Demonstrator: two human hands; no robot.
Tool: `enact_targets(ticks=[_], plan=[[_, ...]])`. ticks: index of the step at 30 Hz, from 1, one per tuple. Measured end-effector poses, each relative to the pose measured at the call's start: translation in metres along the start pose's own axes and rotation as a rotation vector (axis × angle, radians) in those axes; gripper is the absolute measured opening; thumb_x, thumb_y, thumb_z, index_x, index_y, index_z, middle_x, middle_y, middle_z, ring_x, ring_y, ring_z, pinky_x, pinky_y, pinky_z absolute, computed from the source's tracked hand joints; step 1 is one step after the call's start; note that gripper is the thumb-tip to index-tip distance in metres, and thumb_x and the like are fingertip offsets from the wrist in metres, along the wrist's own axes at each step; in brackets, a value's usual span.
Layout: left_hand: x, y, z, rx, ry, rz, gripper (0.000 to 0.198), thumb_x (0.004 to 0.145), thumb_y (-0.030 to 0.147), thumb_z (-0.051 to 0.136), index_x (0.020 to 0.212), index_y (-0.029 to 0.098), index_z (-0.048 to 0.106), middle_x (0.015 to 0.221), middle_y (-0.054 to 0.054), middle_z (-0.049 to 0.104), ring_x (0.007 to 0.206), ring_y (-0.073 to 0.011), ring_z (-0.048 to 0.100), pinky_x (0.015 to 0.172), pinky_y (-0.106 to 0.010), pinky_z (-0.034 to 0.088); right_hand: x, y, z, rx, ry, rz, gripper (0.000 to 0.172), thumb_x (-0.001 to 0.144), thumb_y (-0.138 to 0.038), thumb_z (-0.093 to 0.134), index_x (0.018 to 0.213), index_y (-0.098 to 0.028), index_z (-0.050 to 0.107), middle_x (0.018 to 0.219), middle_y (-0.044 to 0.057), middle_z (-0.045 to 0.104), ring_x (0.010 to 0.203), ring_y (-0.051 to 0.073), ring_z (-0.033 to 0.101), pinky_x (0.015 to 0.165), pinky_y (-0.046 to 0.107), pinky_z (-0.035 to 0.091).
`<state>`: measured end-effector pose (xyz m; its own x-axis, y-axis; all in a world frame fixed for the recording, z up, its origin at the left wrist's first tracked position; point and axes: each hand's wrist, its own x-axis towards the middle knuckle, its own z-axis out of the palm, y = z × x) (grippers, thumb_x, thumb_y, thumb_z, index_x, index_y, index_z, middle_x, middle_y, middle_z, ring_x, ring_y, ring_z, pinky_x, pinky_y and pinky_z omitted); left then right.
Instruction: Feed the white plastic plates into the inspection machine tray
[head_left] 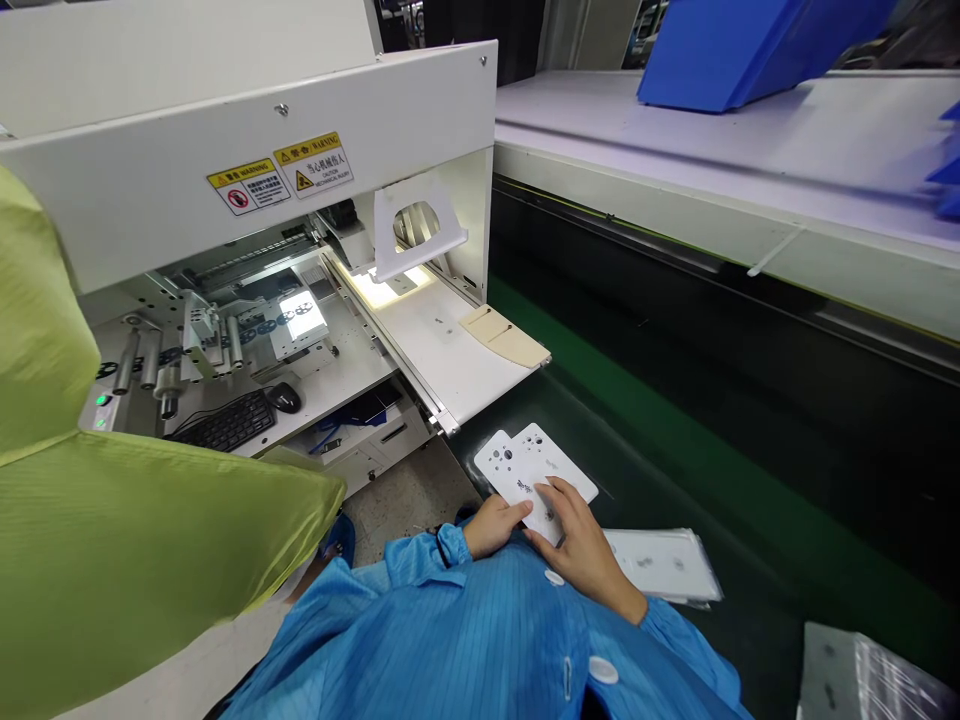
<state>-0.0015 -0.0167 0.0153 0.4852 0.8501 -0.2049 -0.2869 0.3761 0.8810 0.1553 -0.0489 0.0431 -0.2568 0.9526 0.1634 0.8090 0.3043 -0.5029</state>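
Close to my body, both hands hold white flat plates (525,466) with small holes and printed marks; two plates show, fanned apart. My left hand (495,524) grips their near left edge with the thumb on top. My right hand (581,545) lies over their right side, fingers curled onto the upper plate. Both sleeves are blue. The plates hover above the dark green conveyor belt (675,440).
A white machine (247,150) with warning labels stands on the left, its white output tray (465,360) reaching toward the belt. Inside sit a keyboard (225,422) and mouse (285,397). A person's green sleeve (112,540) fills the left. More white plates (667,565) lie at right; blue bins (742,45) behind.
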Motion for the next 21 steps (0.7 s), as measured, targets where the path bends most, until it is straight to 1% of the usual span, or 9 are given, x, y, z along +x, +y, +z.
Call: enact_targets(ticks=[5,12,16,21], plan=[[0.0019,-0.0032,-0.0011,-0.01,-0.009,0.021,0.054,0.068,0.055,0.064,0.104,0.014,0.067,0.114,-0.013,0.065,0.11,-0.0309,0.055,0.102,-0.047,0.035,0.0002,0.0016,-0.0001,-0.003,0.004,-0.004,0.053,0.078,-0.041,0.057,0.125,-0.02,0.045,0.128,0.014,0.045,0.12,0.029,0.045,0.099,0.047,0.041],[0.003,-0.0027,-0.002,0.02,-0.03,0.019,0.06,0.069,0.055,0.063,0.111,0.012,0.062,0.117,-0.013,0.063,0.112,-0.0296,0.055,0.104,-0.047,0.033,0.0006,0.0037,-0.0002,-0.008,-0.002,0.002,0.054,0.078,-0.042,0.056,0.125,-0.019,0.046,0.128,0.014,0.045,0.12,0.029,0.044,0.099,0.047,0.041],[0.0033,-0.0005,-0.0012,0.037,-0.024,0.001,0.062,0.067,0.058,0.063,0.11,0.012,0.063,0.118,-0.014,0.062,0.114,-0.0307,0.053,0.103,-0.047,0.033,0.001,0.0038,-0.0009,-0.004,-0.002,0.005,0.054,0.077,-0.041,0.057,0.125,-0.02,0.046,0.129,0.014,0.045,0.12,0.029,0.044,0.099,0.046,0.041],[0.0037,0.0025,-0.0004,0.056,-0.036,0.011,0.061,0.068,0.059,0.061,0.107,0.012,0.064,0.119,-0.014,0.062,0.116,-0.0317,0.051,0.104,-0.049,0.032,0.0011,0.005,-0.0002,-0.015,-0.004,0.01,0.054,0.077,-0.041,0.057,0.125,-0.019,0.046,0.128,0.015,0.046,0.12,0.029,0.045,0.098,0.047,0.041]])
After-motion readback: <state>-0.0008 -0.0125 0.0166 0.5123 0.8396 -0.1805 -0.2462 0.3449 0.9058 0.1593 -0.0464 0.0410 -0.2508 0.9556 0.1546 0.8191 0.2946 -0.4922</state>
